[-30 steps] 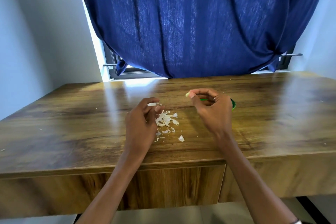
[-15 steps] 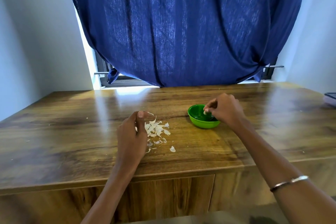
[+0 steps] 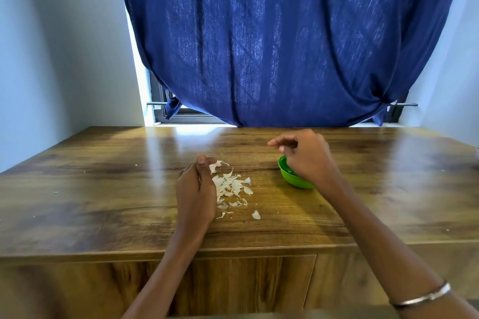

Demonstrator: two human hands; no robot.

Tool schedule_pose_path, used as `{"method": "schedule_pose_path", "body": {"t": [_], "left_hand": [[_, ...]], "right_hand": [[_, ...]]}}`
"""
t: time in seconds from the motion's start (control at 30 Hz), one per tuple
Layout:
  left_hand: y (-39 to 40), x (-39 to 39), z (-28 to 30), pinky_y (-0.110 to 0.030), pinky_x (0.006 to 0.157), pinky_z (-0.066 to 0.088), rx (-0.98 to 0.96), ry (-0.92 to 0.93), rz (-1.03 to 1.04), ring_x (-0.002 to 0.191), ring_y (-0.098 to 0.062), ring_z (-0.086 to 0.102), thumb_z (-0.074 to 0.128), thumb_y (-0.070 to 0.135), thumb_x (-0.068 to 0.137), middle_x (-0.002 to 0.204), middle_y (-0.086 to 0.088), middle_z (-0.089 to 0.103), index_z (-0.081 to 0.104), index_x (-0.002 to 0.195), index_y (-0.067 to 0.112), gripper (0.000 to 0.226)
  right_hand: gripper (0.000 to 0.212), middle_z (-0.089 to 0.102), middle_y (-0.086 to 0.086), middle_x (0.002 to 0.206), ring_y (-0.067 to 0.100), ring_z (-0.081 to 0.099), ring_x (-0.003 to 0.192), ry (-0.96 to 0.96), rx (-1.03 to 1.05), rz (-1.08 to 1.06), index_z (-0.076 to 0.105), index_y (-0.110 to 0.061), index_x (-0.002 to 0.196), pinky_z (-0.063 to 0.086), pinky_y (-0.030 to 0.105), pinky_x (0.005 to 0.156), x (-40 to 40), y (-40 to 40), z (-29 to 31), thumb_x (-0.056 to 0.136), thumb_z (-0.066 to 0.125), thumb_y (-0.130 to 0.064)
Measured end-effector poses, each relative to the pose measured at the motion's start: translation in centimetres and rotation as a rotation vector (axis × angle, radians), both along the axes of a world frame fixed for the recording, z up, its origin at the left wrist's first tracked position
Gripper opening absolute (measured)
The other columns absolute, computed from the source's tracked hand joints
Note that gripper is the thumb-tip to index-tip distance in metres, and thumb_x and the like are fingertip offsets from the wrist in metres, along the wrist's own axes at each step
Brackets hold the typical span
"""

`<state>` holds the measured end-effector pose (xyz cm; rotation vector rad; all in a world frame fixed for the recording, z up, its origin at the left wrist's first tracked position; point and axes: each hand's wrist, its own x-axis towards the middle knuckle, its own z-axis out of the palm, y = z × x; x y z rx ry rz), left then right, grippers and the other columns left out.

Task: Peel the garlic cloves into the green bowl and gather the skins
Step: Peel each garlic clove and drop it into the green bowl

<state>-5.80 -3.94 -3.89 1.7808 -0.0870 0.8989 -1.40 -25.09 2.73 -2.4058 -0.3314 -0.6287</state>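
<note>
one clove fewer in hand: half a second back our right hand dipped into the bowl; now it hovers above the rim, fingers loosely curled, empty, so we judge the clove dropped. left hand pinches a skin beside the skins. wood desk, blue curtain, pale walls.

Wooden desk; blue curtain over window (daylight at edges).
</note>
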Motion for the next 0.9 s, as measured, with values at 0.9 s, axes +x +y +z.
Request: {"method": "schedule_pose_path", "body": {"t": [0.9], "left_hand": [[0.0, 1.9, -0.2, -0.032, 0.076, 0.037, 0.283, -0.007, 0.024, 0.081, 0.002, 0.053, 0.065, 0.03, 0.096, 0.07, 0.014, 0.06, 0.07, 0.065, 0.016, 0.035]], "right_hand": [[0.006, 0.073, -0.008, 0.094, 0.005, 0.063, 0.088, 0.122, -0.134, 0.086, 0.075, -0.024, 0.094, 0.057, 0.032, 0.089, 2.0, 6.2, -5.7, 0.088, 0.076, -0.024]]}}
